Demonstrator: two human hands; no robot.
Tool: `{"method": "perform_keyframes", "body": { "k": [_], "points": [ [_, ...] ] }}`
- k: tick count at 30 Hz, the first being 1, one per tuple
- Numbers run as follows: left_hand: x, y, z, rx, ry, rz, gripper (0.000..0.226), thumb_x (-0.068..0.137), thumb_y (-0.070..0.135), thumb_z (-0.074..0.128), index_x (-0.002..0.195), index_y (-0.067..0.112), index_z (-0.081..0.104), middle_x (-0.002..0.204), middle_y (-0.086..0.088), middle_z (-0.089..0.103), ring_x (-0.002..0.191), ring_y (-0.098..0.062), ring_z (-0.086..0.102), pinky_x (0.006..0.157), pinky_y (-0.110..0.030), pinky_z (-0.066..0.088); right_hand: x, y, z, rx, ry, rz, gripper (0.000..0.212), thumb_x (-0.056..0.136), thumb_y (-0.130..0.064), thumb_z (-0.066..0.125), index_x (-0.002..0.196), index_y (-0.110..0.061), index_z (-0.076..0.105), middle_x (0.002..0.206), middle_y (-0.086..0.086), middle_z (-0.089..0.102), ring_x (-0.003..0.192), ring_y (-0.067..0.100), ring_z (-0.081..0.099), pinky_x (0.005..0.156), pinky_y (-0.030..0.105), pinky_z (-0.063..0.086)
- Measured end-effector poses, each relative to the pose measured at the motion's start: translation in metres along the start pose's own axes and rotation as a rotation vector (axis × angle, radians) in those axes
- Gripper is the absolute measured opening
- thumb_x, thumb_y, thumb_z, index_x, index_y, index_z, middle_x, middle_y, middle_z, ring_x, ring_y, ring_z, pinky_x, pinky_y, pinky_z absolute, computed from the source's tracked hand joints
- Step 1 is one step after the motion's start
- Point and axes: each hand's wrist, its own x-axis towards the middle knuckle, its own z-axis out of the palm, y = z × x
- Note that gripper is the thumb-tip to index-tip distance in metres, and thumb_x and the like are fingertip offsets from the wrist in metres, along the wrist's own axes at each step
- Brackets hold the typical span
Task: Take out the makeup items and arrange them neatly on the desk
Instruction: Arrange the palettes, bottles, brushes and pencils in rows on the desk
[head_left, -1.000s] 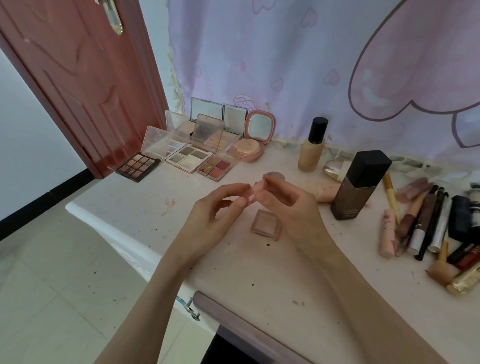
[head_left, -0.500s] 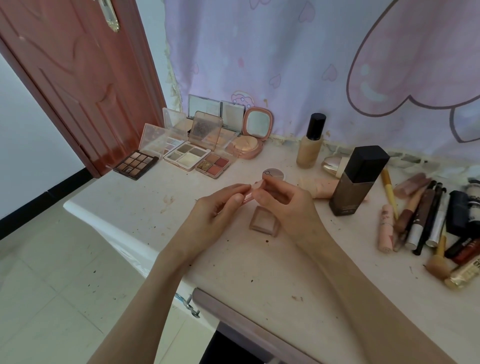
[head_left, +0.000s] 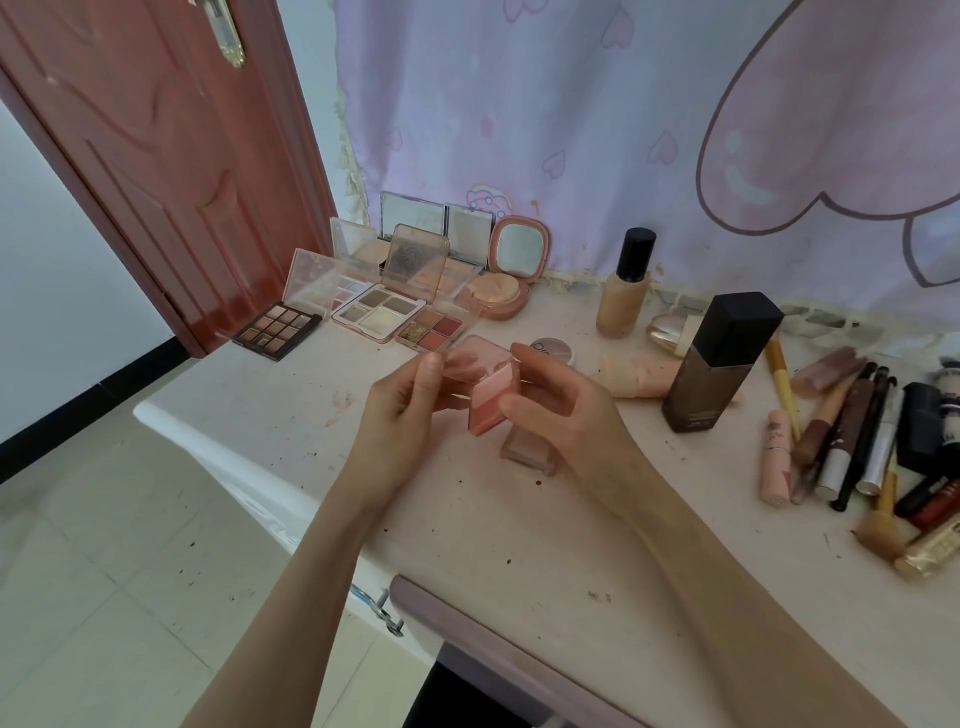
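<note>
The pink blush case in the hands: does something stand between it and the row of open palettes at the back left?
Nothing visible does. Both hands, left hand and right hand, hold the blush case above the desk; the surface toward the palettes looks bare.

Small pink blush compact (head_left: 485, 395) (clear lid open) above the desk (head_left: 519, 545).

Desk (head_left: 519, 545): bare lower centre; palettes (head_left: 379, 312) crowd upper left, bottles (head_left: 719, 364) and pencils (head_left: 852, 441) block right.
</note>
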Motion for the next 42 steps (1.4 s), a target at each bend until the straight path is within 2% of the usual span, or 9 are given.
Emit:
{"method": "perform_keyframes", "body": {
  "k": [6, 10, 13, 20, 23, 27, 30, 35, 42],
  "points": [
    [0.003, -0.004, 0.001, 0.140, 0.116, 0.031, 0.031, 0.099, 0.017, 0.034, 0.094, 0.010, 0.064, 0.087, -0.004, 0.068, 0.073, -0.016, 0.063, 0.061, -0.027, 0.048, 0.004, -0.004, 0.005, 0.219, 0.032, 0.140, 0.044, 0.087, -0.006, 0.057, 0.130, -0.011, 0.050, 0.109, 0.000, 0.064, 0.102, 0.015, 0.064, 0.088, 0.030, 0.054],
    [0.005, -0.007, -0.001, 0.138, 0.173, 0.029, 0.032, 0.099, 0.020, 0.036, 0.084, 0.010, 0.062, 0.077, -0.006, 0.065, 0.062, -0.013, 0.056, 0.057, -0.023, 0.045, 0.005, -0.003, 0.007, 0.216, -0.006, 0.198, 0.034, 0.090, -0.004, 0.048, 0.119, -0.019, 0.058, 0.110, 0.002, 0.062, 0.086, 0.011, 0.069, 0.080, 0.033, 0.056],
    [0.011, 0.000, -0.004, 0.142, 0.128, 0.037, 0.033, 0.098, 0.023, 0.036, 0.079, 0.013, 0.062, 0.074, -0.009, 0.064, 0.059, -0.016, 0.055, 0.054, -0.026, 0.045, 0.006, -0.005, 0.007, 0.232, 0.003, 0.196, 0.031, 0.089, -0.004, 0.048, 0.104, -0.027, 0.063, 0.106, 0.004, 0.062, 0.088, 0.014, 0.066, 0.069, 0.026, 0.053],
    [0.030, 0.028, -0.007, 0.206, -0.086, 0.047, 0.034, 0.099, 0.016, 0.039, 0.072, 0.019, 0.060, 0.058, 0.008, 0.058, 0.050, -0.008, 0.052, 0.051, -0.022, 0.043, 0.006, -0.015, 0.007, 0.195, 0.138, 0.086, 0.015, 0.091, -0.015, 0.057, 0.085, -0.015, 0.070, 0.075, 0.003, 0.065, 0.069, 0.007, 0.066, 0.059, 0.023, 0.055],
    [0.029, 0.034, -0.002, 0.205, -0.112, -0.003, 0.030, 0.098, 0.017, 0.041, 0.080, 0.014, 0.064, 0.062, 0.007, 0.059, 0.052, -0.004, 0.052, 0.053, -0.019, 0.043, 0.004, -0.014, 0.005, 0.164, 0.173, 0.096, 0.017, 0.090, -0.011, 0.057, 0.079, -0.015, 0.070, 0.070, 0.000, 0.067, 0.067, 0.008, 0.066, 0.057, 0.023, 0.055],
    [0.024, 0.033, -0.002, 0.245, -0.019, -0.142, 0.028, 0.094, 0.034, 0.046, 0.113, 0.019, 0.059, 0.095, 0.004, 0.063, 0.071, 0.004, 0.057, 0.066, -0.013, 0.044, 0.008, -0.013, 0.008, 0.078, 0.296, 0.070, 0.015, 0.090, -0.013, 0.058, 0.078, -0.019, 0.065, 0.075, 0.000, 0.067, 0.074, 0.011, 0.067, 0.062, 0.026, 0.057],
    [0.008, 0.029, -0.003, 0.331, -0.062, -0.226, 0.059, 0.082, 0.052, 0.054, 0.134, 0.031, 0.038, 0.114, 0.010, 0.052, 0.096, 0.002, 0.052, 0.074, -0.014, 0.042, 0.012, -0.012, 0.008, -0.061, 0.375, 0.028, 0.013, 0.091, -0.015, 0.056, 0.081, -0.022, 0.061, 0.081, -0.001, 0.067, 0.083, 0.014, 0.067, 0.071, 0.027, 0.058],
    [-0.016, 0.021, -0.003, 0.519, -0.097, -0.185, 0.107, 0.065, 0.059, 0.068, 0.147, 0.026, 0.009, 0.119, 0.007, 0.034, 0.112, -0.012, 0.037, 0.093, -0.028, 0.037, 0.020, -0.010, 0.015, -0.092, 0.417, 0.028, 0.014, 0.092, -0.011, 0.054, 0.079, -0.017, 0.057, 0.086, 0.004, 0.065, 0.075, 0.007, 0.064, 0.058, 0.013, 0.052],
    [-0.017, 0.014, -0.009, 0.518, 0.172, -0.082, 0.083, 0.077, 0.031, 0.071, 0.143, 0.014, 0.024, 0.108, 0.002, 0.038, 0.106, -0.019, 0.043, 0.084, -0.014, 0.029, 0.046, -0.010, 0.052, -0.056, 0.358, 0.038, 0.007, 0.092, -0.011, 0.053, 0.086, -0.012, 0.056, 0.099, 0.012, 0.061, 0.090, 0.021, 0.065, 0.075, 0.031, 0.058]
  ]
}}
